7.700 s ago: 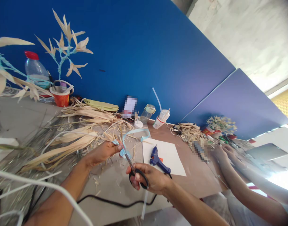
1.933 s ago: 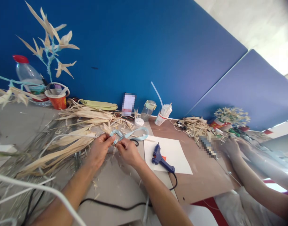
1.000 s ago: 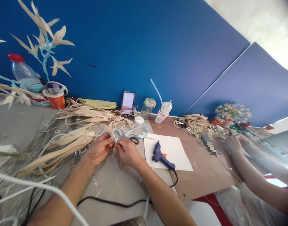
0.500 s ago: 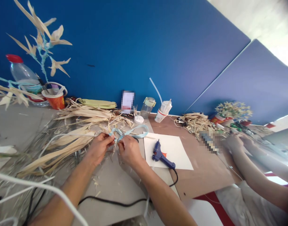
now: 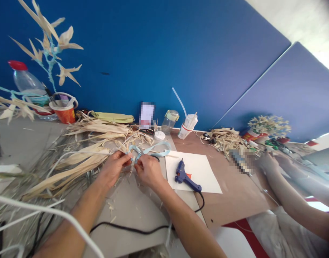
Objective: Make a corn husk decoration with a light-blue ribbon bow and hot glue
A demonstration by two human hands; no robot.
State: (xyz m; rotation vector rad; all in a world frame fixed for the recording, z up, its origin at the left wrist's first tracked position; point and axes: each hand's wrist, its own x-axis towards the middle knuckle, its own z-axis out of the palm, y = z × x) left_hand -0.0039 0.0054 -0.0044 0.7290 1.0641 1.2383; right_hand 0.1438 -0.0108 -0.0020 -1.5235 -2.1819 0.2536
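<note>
The ribbon [image 5: 163,154] loops just below the frame's centre, pinched in the left hand's [image 5: 114,168] fingers; the right hand [image 5: 150,170] has narrowed fingers beside it, grip hidden. Probably winding; next calls for even tension.

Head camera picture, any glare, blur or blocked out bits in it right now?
In the head view, bright haze pales the co-worker's arms at right; in the head view, pixel blocks cover what looks like a phone; in the head view, fine detail of the ribbon by the left hand is lost, while the glue gun looks clearer.
</note>
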